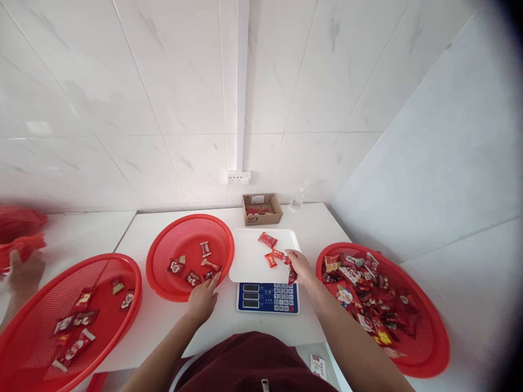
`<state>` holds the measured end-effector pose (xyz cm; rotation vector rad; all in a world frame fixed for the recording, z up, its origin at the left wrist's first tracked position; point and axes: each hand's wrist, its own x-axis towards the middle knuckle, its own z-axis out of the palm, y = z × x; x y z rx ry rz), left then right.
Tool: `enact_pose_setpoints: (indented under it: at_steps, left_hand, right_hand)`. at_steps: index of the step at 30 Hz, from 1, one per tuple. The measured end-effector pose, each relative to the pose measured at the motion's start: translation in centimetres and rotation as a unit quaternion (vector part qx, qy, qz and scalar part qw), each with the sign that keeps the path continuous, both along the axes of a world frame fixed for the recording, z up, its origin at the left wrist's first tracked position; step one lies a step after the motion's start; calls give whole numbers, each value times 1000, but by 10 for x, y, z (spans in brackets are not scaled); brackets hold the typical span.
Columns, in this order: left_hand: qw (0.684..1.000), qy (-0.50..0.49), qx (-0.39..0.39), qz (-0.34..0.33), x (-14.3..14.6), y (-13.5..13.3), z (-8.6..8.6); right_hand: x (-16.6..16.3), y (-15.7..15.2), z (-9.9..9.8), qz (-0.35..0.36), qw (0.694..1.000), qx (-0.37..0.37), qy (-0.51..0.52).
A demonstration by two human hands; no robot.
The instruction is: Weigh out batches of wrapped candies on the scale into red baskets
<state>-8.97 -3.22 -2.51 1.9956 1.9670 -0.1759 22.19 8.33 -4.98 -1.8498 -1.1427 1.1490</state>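
Observation:
My right hand (301,267) is closed on shiny red candy packets (291,272) at the right edge of the white weighing tray (245,256). Small red-wrapped candies (268,239) lie on that tray, several of them near my fingers. Below the tray shows the blue keypad panel (267,298) of the scale. Over the near rim of the middle red basket (163,239) reaches my left hand (203,299), fingers extended beside a few wrapped candies (193,278). Its fingertips partly cover one packet, and I see nothing gripped there.
At right stands a red basket (439,348) heaped with mixed packets. Another red basket (137,272) with several snacks is at left. A cardboard box (263,219) and a clear plastic bottle (296,200) stand by the wall. A co-worker's hand (25,275) holds a red bag (20,247).

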Motion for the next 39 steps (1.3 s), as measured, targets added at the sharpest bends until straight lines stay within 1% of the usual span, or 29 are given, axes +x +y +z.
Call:
enact_pose_setpoints:
  at_steps: [5,9,12,15,17,19,20,22,25,27,28,30,33,36,39]
  left_hand:
    - [1000,5,0,-8,-1,1,-1]
    - [1000,4,8,-12,-1,0,-1]
    - [1000,3,10,-12,-1,0,0]
    - [1000,4,6,-10,0,0,0]
    - [1000,3,6,-7,0,0,0]
    - [1000,3,7,-6,0,0,0]
    - [1000,2,6,-5,0,0,0]
    - [1000,1,2,-3,0,0,0]
    - [1000,0,2,-4,1,0,2]
    - [1000,0,3,-3,1,0,3]
    - [1000,-1,4,-4,0,0,3]
    - [1000,-3,3,-4,0,0,3]
    - [1000,-2,4,-4,0,1,2]
    - [1000,1,10,-5,0,0,1]
    - [1000,4,11,-5,1,-1,2]
  right_hand:
    - [-8,2,8,-1,998,53,-16]
    - [-2,3,10,-12,998,25,-53]
    - [2,1,9,0,996,-2,-89]
    - [2,-3,9,42,985,-18,-165]
    - [1,-5,9,85,967,-31,-240]
    - [-1,-7,10,117,951,-40,-282]
    - [-3,-8,11,120,953,-37,-275]
    - [-7,-7,16,111,969,-11,-220]
    - [-21,0,26,74,994,39,-68]
    - [-32,10,33,51,997,52,22]
    - [-36,15,36,41,996,56,48]
    - [-41,24,40,25,996,68,58]
    - [-39,28,39,-1,996,83,16]
    - [-30,22,31,-12,997,76,-32]
    - [-27,13,19,2,996,64,-55]
